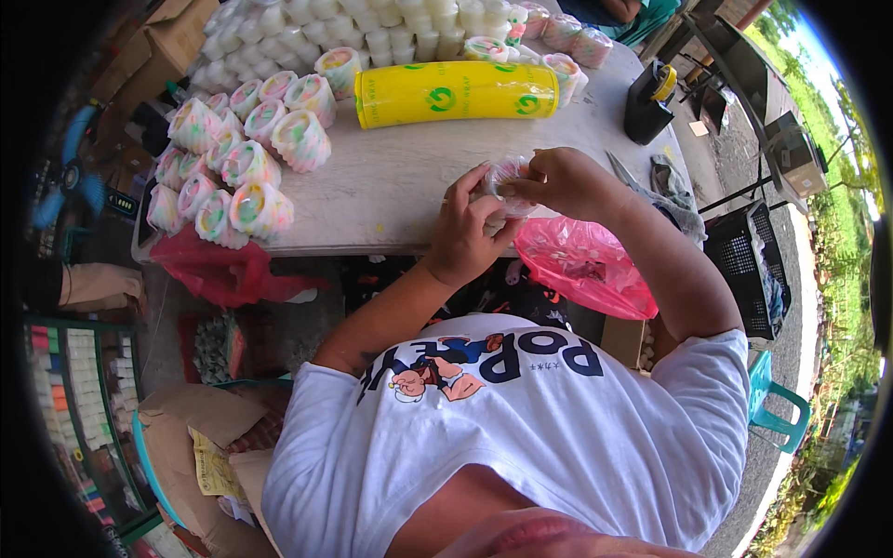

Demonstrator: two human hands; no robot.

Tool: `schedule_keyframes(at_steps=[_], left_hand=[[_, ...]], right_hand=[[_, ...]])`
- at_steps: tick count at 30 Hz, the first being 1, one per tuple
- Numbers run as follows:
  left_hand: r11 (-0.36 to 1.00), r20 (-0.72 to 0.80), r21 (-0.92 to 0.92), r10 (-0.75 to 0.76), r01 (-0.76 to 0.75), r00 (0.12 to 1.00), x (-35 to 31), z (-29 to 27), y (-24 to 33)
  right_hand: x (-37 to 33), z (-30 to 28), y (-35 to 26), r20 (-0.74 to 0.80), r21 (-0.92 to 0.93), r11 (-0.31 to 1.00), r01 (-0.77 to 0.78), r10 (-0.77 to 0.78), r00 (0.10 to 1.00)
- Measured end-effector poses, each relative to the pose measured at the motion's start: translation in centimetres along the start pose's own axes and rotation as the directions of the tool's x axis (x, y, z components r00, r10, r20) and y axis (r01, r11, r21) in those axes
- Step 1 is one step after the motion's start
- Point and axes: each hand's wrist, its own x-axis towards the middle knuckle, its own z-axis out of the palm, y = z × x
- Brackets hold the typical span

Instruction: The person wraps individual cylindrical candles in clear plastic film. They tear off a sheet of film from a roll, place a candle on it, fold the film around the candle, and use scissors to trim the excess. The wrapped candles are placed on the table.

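Cup (507, 173) is held at five o'clock from the roll (456, 95), by the counter's (372, 200) near edge. The left hand (472, 223) curls its fingers around it, forearm slanting in from seven o'clock; the right hand (569, 181), wrist bent, pinches its three-o'clock side, elbow flared toward four.

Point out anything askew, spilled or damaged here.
No spill or damage stands out. Mildly untidy: crumpled red plastic below the left front edge of the table, and grey cloth bunched at its right edge.
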Motion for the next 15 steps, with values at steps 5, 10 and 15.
schedule_keyframes(at_steps=[5,10,15], left_hand=[[0.998,-0.108,-0.067,-0.013,0.006,0.994,0.1,0.9,-0.4],[0.981,-0.019,-0.074,-0.184,0.182,0.983,0.4,0.6,-0.2],[0.910,0.192,-0.214,-0.317,0.354,0.929,1.5,-0.3,-1.0]], right_hand=[[0.0,3.0,2.1,-0.196,0.420,0.905,-0.075,0.171,0.966],[1.0,6.1,4.2,-0.084,0.844,0.531,-0.073,0.266,0.960],[0.1,5.4,4.4,-0.010,0.854,0.519,0.018,-0.017,1.000]])
